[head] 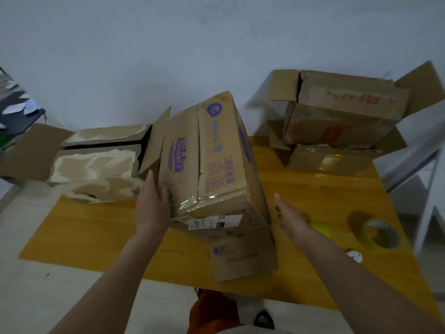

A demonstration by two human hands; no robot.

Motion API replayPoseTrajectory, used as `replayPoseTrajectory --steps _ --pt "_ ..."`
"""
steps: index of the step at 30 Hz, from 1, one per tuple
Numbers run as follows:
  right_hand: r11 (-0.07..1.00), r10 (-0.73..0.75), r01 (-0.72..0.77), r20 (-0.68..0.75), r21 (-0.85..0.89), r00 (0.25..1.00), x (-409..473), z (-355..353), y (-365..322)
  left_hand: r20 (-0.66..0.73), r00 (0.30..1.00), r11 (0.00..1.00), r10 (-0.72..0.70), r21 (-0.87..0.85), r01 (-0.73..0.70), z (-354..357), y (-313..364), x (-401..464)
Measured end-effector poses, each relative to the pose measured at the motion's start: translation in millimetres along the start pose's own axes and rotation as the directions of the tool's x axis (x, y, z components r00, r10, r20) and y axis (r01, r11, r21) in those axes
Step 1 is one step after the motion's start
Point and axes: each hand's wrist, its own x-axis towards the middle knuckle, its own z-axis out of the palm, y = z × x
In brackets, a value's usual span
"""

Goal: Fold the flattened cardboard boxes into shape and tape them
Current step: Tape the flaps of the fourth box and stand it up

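Note:
A brown cardboard box with purple print (216, 160) stands tilted on the yellow wooden table (96, 232), its top seam taped and a lower flap hanging toward me. My left hand (153, 208) presses flat against the box's left side with straight fingers. Just right of the box, my right hand (290, 218) hovers open and apart from it. A roll of yellowish tape (380, 235) lies on the table at the right.
A torn open box (96, 165) lies at the left of the table. Several boxes (342, 116) are stacked at the back right. A small white round object (355, 256) sits near the tape. A white frame (423, 189) stands beside the table's right edge.

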Motion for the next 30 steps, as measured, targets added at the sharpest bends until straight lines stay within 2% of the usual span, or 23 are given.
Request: replayPoseTrajectory --steps 1,2,4,6,8,10,12,14,15,18,24,27,30 --pt "0.999 0.048 -0.049 -0.013 -0.021 0.999 3.4 2.4 5.2 -0.032 0.996 0.99 0.082 0.118 -0.077 -5.9 2.6 -0.4" --pt "0.995 0.099 -0.099 -0.015 -0.025 0.995 6.2 5.8 9.4 -0.022 0.987 0.975 0.161 0.161 -0.156 -8.3 6.1 -1.8" --pt "0.98 0.189 -0.188 -0.021 0.06 0.982 11.9 12.5 16.0 0.057 0.973 0.968 0.226 0.102 -0.23 -8.1 9.1 -6.0" --pt "0.97 0.222 -0.219 -0.015 0.102 0.975 10.3 16.0 16.9 0.106 0.983 0.988 0.149 0.017 -0.152 -5.9 6.1 -9.0" --pt "0.964 0.245 -0.242 -0.017 0.112 0.969 9.9 13.9 17.7 0.145 0.986 0.991 0.077 0.094 -0.091 -7.7 3.2 -6.9" --pt "0.949 0.249 -0.252 0.039 0.188 0.968 9.3 12.3 18.0 0.162 0.986 0.986 0.048 0.147 -0.072 -15.7 11.9 -2.5" --pt "0.944 0.175 -0.203 0.127 0.262 0.976 4.2 15.9 11.5 0.248 0.966 0.994 0.079 -0.088 -0.059 -20.1 28.9 -6.9" --pt "0.961 0.128 -0.16 0.153 0.224 0.98 -1.9 19.7 4.0 0.369 0.919 0.948 0.14 -0.317 -0.017 -19.7 44.3 -9.5" --pt "0.97 0.114 -0.141 0.143 0.199 0.983 -6.7 19.4 -1.4 0.425 0.893 0.933 0.15 -0.36 0.015 -21.2 52.0 -12.1" --pt "0.982 0.061 -0.089 0.164 0.167 0.985 -17.7 2.2 -17.1 0.476 0.859 0.876 0.19 -0.477 0.071 -28.5 56.1 -14.4" --pt "0.981 -0.17 0.126 0.346 0.145 0.923 -69.5 -46.2 -73.2 0.503 0.821 0.704 0.271 -0.685 0.187 -42.0 22.0 -24.3" --pt "0.935 -0.313 0.355 0.427 -0.02 0.848 -102.9 -46.9 -101.4 0.573 0.779 0.595 0.255 -0.728 0.341 -34.6 -3.3 -30.9" --pt "0.798 -0.357 0.555 0.558 -0.233 0.749 -116.9 -29.7 -107.2 0.649 0.739 0.532 0.179 -0.696 0.482 -19.4 -25.4 -37.9"
